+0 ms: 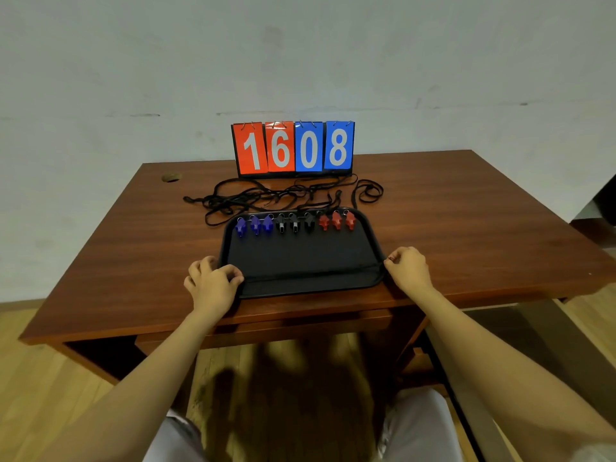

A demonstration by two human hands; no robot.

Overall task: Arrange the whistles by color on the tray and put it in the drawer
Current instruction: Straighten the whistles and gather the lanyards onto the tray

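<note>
The left hand (213,278) grips the black tray (300,286) by its rim, fingers curled; the right hand (408,268) grips likewise. Beyond both, the whistles (295,225) lie in a row.

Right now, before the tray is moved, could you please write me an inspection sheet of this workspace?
Surface: brown wooden table, tray near its front edge.
Job's things: black tray holds blue whistles, black whistles and red whistles, three each, in one row; drawer below looks shut.
Clutter: scoreboard reading 1608, at the back.
Hands: left hand and right hand grip the tray's near corners.
Cables: black cords tangled between tray and scoreboard.
Surroundings: pale wall, wooden floor.
</note>
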